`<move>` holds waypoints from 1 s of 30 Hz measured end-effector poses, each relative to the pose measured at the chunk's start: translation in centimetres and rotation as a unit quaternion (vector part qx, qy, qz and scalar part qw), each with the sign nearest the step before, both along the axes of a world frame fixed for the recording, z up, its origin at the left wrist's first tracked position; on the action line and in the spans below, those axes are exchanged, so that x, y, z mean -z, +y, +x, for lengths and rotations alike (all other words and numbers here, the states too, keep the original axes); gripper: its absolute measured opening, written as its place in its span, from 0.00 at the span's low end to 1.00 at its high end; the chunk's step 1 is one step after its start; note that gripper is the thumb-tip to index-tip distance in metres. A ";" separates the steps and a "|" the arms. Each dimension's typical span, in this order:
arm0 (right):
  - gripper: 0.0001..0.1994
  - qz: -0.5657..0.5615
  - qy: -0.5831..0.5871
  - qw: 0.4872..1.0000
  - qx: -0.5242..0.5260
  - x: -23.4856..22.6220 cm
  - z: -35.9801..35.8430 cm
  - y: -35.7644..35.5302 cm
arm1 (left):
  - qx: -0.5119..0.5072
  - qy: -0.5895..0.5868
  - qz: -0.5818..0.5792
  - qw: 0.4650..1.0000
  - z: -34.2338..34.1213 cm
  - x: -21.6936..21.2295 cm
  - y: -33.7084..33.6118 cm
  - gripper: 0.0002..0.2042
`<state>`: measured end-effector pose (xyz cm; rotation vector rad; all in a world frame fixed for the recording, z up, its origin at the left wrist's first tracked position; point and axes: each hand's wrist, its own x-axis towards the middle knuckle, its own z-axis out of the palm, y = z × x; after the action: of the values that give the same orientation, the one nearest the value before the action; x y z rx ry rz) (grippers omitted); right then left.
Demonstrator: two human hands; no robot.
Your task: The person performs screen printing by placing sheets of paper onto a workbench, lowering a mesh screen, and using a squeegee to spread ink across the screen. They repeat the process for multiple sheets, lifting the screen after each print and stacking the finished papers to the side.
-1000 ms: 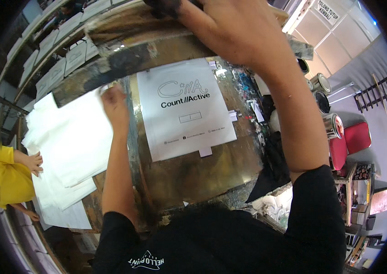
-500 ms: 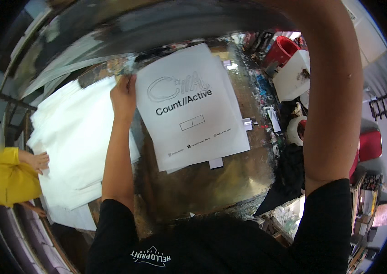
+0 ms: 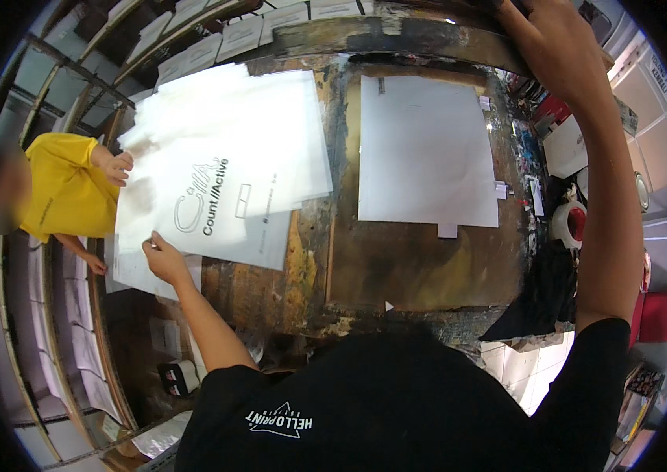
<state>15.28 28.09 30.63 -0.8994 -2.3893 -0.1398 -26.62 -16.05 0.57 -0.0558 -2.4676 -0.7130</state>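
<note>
- When taken from far left, began with a slatted rack [image 3: 81, 72], loaded with pale sheets.
- Listed next: co-worker in a yellow shirt [image 3: 73, 189], with one hand just beside the stack of white sheets [image 3: 192, 118].
- Recorded as changed: printed sheet [image 3: 223, 197], carried off the board since half a second earlier, turned sideways, and found lying over the stack; judged one piece cleared from the work place.
- Noted at its near edge: left hand [image 3: 164, 259], narrowly closed, seemingly pinching the paper.
- Noted below: black-and-white box [image 3: 178, 379], contents not shown.
- Entered right of centre: stained board [image 3: 412, 271], bearing a bare-looking sheet [image 3: 428, 157], bared by the same move, with white tabs [image 3: 447, 230] along two sides.
- Logged upper right: right hand [image 3: 557, 47], raised near a stained frame [image 3: 443, 39]; could not tell the grip.
- Closed with: tape roll [image 3: 563, 224], tin [image 3: 641, 192] of unreadable contents, red chair [image 3: 657, 317].
</note>
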 end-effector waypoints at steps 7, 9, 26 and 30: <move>0.34 -0.002 0.008 0.999 0.033 -0.3 0.3 -3.2 | 0.522 0.015 -0.240 0.818 13.9 3.8 16.6 0.26; 0.33 -0.041 -0.014 0.998 0.055 -0.6 0.2 -3.4 | 0.508 0.000 -0.266 0.819 16.8 6.4 20.3 0.31; 0.37 0.010 -0.068 0.994 -0.084 -2.2 0.8 0.8 | 0.723 -0.061 -0.280 0.628 28.7 2.5 27.4 0.68; 0.37 -0.018 -0.084 0.991 -0.102 -2.7 1.6 1.4 | 0.783 -0.034 -0.222 0.580 35.9 4.0 31.7 0.68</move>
<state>16.92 29.44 33.33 -0.6764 -2.6317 -0.0951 9.24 15.65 -3.41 -2.6086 -1.9443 -0.5688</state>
